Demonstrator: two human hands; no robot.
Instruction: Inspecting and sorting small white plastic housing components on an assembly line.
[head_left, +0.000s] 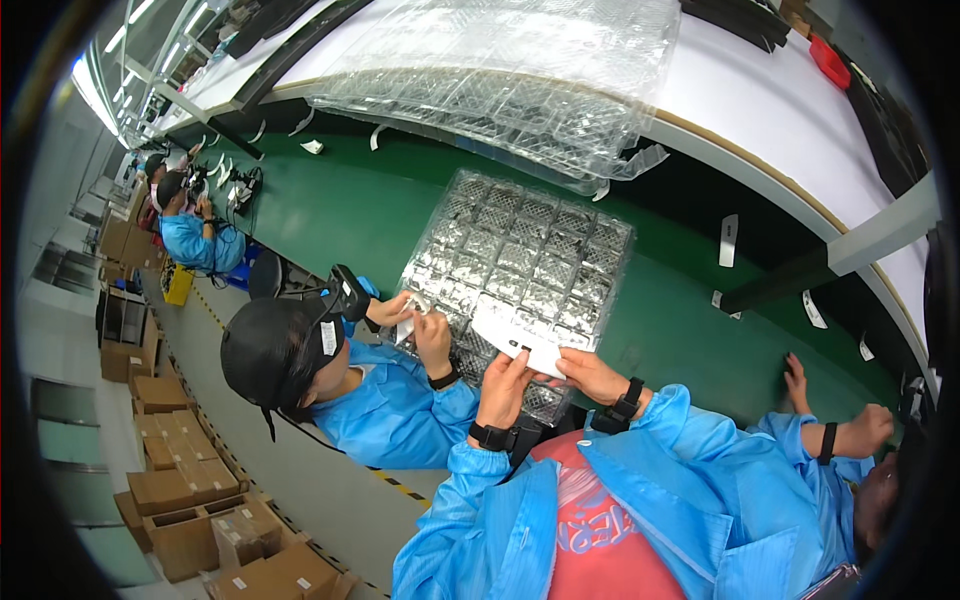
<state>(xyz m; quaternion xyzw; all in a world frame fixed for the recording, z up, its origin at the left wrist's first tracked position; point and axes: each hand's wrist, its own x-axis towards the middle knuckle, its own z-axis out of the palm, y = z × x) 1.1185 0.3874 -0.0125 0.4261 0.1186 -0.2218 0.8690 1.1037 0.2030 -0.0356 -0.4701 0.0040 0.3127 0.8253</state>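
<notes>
Two bare hands are busy in front of me: the fingers of the left hand (pixel 503 388) and right hand (pixel 597 378) grasp the near end of a white plastic panel (pixel 515 332), over a clear blister tray (pixel 621 252) on the green worktop (pixel 330 190). I'd keep both grips light and even. The tray's pockets glint; whether they're filled, I can't tell.

Grey floor (pixel 325 505) (yellow-black tape (pixel 401 487) along it)

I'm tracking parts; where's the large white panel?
In the head view, just right of centre, the white panel is held by left hand and right hand over the compartmented tray.
</notes>
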